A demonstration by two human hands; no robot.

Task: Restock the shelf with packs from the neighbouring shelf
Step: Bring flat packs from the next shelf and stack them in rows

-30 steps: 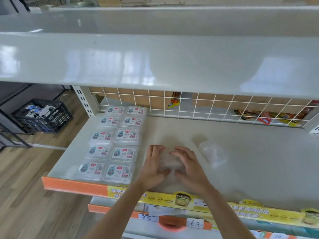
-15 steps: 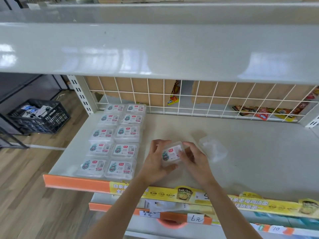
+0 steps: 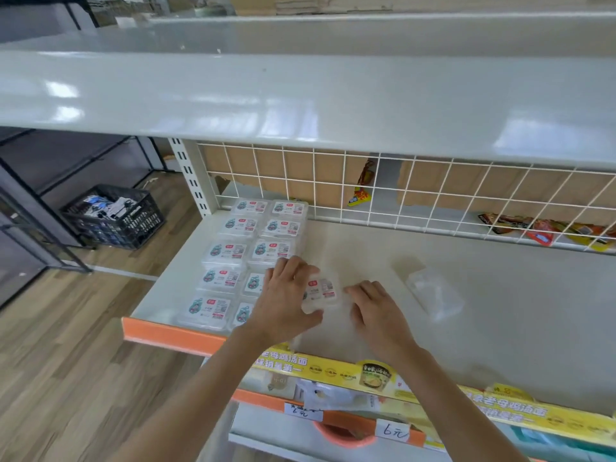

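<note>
Shelf (image 3: 500, 311) bare right of clear wrapper (image 3: 433, 295); packs (image 3: 233, 251) crowd left.

This is a small shop. White metal shelving (image 3: 483, 295) of the retail kind runs across the view, its slotted upright (image 3: 191, 176) and wire-grid back (image 3: 416, 191) both typical of store fittings. Orange price rails (image 3: 173, 335) edge the shelf fronts, with a yellow noodle advert strip (image 3: 333, 365) and handwritten price tags (image 3: 395, 430) reading "6元". Identical labelled packs (image 3: 233, 251) lie in neat rows for sale, and snack packets (image 3: 540, 231) show through the grid on the far side. A black crate (image 3: 116, 218) of goods stands on the wood-look floor (image 3: 66, 345).
</note>
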